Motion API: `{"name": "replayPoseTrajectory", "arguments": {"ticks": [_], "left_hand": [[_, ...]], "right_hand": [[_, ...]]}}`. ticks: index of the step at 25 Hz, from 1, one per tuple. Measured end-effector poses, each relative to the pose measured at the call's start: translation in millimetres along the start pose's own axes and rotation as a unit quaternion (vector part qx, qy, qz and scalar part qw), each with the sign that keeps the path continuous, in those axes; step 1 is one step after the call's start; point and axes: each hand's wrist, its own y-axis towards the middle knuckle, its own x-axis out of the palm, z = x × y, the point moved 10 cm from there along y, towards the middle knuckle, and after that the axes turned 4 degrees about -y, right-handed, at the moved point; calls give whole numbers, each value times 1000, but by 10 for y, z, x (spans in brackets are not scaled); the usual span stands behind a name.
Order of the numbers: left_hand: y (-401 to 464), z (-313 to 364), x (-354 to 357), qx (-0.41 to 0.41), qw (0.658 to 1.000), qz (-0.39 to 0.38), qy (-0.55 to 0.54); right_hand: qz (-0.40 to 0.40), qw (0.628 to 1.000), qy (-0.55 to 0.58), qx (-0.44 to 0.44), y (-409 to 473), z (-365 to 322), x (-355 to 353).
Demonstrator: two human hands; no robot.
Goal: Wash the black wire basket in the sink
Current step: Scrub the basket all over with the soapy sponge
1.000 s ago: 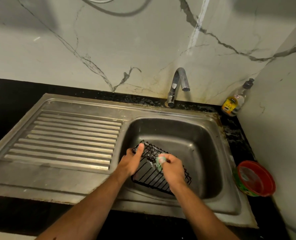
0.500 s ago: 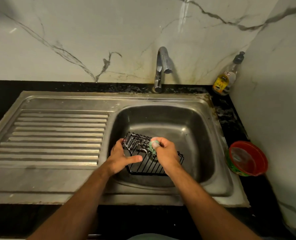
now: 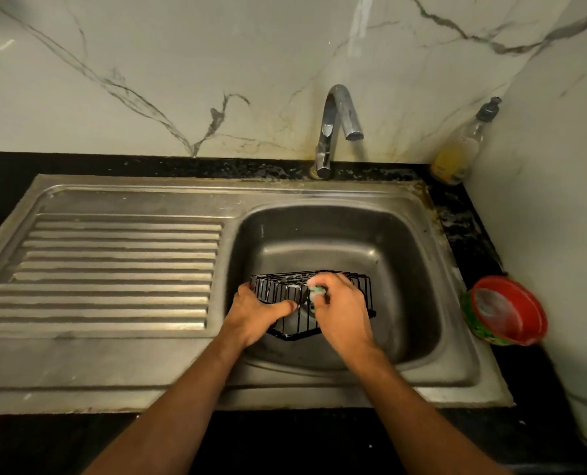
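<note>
Right hand (image 3: 341, 311) fingers (image 3: 326, 281) pinch a green scrubber (image 3: 317, 290) against the basket (image 3: 285, 289); left hand (image 3: 256, 311) grips its left side, thumb across the wires. The basket now stands more upright in the sink (image 3: 405, 269) than before. The bottle (image 3: 458, 154) label is unreadable.

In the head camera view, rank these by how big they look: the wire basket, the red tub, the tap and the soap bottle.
1. wire basket
2. red tub
3. tap and soap bottle: look alike, so unranked; both stand farther back.
</note>
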Motion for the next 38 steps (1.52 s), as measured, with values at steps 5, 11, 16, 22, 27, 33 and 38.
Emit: {"name": "replayPoseTrajectory", "arguments": {"ticks": [5,11,16,22,27,33,38], "left_hand": [[-281,259,-132,-15,998,-12,68],[-484,403,-168,10,977,35,208],[-554,414,-196,65,925,68,368],[-444,379,-244,80,926,68,363],[-539,406,-246,133,922,111,346],[-537,449,-270,167,921,147,319],[-532,446,-277,164,920,158,320]], "right_hand": [[57,994,43,86,-130,167,40],[77,992,96,36,-128,45,-25],[26,994,100,-21,-41,236,158],[-28,998,43,34,247,505,215],[-78,994,-17,-80,161,64,377],[-53,981,-2,-188,-132,-180,457],[-38,995,-49,-84,380,394,146]]}}
